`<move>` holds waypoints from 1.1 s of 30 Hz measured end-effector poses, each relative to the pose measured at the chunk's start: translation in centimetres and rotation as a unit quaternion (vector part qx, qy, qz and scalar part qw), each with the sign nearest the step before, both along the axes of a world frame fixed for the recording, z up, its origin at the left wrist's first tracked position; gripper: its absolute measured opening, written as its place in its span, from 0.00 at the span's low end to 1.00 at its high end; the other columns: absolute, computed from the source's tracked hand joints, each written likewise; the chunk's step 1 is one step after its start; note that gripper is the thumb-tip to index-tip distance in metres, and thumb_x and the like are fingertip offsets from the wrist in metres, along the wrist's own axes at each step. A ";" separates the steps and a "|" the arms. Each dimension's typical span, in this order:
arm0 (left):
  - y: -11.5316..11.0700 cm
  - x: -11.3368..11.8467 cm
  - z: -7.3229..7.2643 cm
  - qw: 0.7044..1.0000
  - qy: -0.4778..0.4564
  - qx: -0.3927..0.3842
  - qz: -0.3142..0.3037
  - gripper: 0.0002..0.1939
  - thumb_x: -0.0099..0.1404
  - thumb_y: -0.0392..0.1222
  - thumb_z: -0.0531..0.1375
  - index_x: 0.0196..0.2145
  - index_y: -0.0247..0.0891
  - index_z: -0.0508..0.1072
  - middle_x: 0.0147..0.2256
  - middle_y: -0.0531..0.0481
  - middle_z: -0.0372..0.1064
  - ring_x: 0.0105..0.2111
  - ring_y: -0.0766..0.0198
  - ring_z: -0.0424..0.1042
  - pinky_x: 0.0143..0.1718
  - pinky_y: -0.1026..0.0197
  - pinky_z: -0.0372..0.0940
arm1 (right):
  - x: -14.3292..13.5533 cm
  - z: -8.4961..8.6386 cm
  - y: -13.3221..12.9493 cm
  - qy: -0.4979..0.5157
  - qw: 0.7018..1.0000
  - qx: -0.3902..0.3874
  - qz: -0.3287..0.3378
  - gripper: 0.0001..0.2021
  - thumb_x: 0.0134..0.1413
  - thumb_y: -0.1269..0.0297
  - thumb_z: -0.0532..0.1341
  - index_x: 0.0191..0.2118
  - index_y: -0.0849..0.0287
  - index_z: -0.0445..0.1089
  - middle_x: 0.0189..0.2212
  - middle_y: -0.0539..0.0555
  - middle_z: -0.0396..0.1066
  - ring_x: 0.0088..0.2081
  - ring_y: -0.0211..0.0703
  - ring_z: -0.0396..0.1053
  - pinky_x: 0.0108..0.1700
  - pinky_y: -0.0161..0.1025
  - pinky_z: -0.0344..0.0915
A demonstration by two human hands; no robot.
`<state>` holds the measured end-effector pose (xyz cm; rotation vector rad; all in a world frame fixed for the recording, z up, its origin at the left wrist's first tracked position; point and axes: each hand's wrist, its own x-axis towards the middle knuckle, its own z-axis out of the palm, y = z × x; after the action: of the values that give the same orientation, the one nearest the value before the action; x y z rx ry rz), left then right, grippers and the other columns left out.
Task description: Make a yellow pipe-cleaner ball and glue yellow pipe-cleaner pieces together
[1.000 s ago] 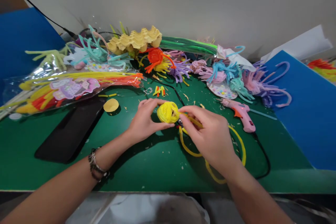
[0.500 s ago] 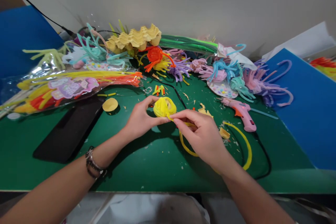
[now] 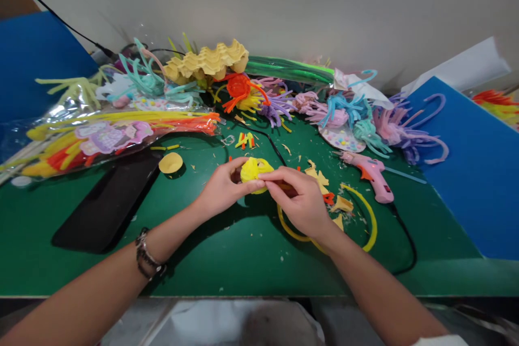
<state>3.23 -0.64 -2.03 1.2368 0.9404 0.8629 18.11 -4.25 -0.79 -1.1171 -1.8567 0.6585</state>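
Fingers and thumb of my left hand (image 3: pixel 221 186) are closed around a small ball of wound yellow pipe cleaner (image 3: pixel 250 170), held above the green table. At its right side, my right hand (image 3: pixel 298 194) pinches the yellow strand with thumb and forefinger, against the ball. The long loose end of that yellow pipe cleaner (image 3: pixel 372 221) curves out below and to the right of my right hand. Under my right palm part of the strand is hidden. Torn pale-yellow egg-carton scraps (image 3: pixel 343 204) lie just right of my right hand.
A pink glue gun (image 3: pixel 375 173) with a black cord lies at right. Left are a black phone-like slab (image 3: pixel 107 203), a cut egg-carton cup (image 3: pixel 171 162) and a bag of pipe cleaners (image 3: pixel 162 124). An egg carton (image 3: pixel 211 59) and pipe-cleaner shapes line the back. Blue panels (image 3: pixel 466 173) flank the table.
The yellow ball has turned in my left hand, and its opening shows less. My right hand has shifted slightly left, drawing the loose strand in a little.
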 end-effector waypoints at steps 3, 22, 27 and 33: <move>-0.1 0.0 -0.4 0.998 -0.036 -0.032 -0.032 0.22 0.40 0.48 0.66 0.33 0.34 0.68 0.27 0.53 0.68 0.26 0.69 0.64 0.28 0.67 0.58 | -0.1 -0.2 0.0 -0.026 0.998 0.050 -0.006 0.07 0.53 0.70 0.54 0.32 0.59 0.69 0.24 0.49 0.67 0.23 0.31 0.63 0.23 0.28 0.59; 0.2 0.0 -0.7 0.962 -0.187 -0.197 0.000 0.11 0.46 0.43 0.65 0.24 0.32 0.73 0.23 0.54 0.66 0.23 0.73 0.62 0.24 0.72 0.56 | -0.1 -0.7 -0.1 -0.155 0.976 0.151 -0.004 0.11 0.53 0.73 0.53 0.42 0.60 0.66 0.30 0.53 0.65 0.31 0.36 0.64 0.33 0.33 0.63; 0.9 -0.3 -0.4 0.949 -0.202 -0.219 0.101 0.05 0.56 0.36 0.58 0.26 0.33 0.73 0.23 0.53 0.68 0.21 0.75 0.63 0.23 0.73 0.59 | -0.2 -0.2 0.0 -0.069 0.996 0.060 -0.004 0.11 0.51 0.73 0.54 0.41 0.59 0.67 0.29 0.50 0.62 0.29 0.33 0.61 0.31 0.31 0.61; 1.3 -0.6 0.1 0.932 -0.235 -0.221 0.166 0.05 0.58 0.34 0.55 0.28 0.34 0.71 0.23 0.54 0.67 0.19 0.75 0.63 0.20 0.74 0.59 | -0.1 -0.1 0.2 0.101 0.990 -0.098 -0.007 0.10 0.49 0.71 0.55 0.39 0.58 0.67 0.30 0.50 0.63 0.30 0.33 0.63 0.30 0.31 0.62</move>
<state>2.60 0.66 -1.91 0.4547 0.8943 1.0787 18.05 -4.03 -0.88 -1.1418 -1.6379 0.9281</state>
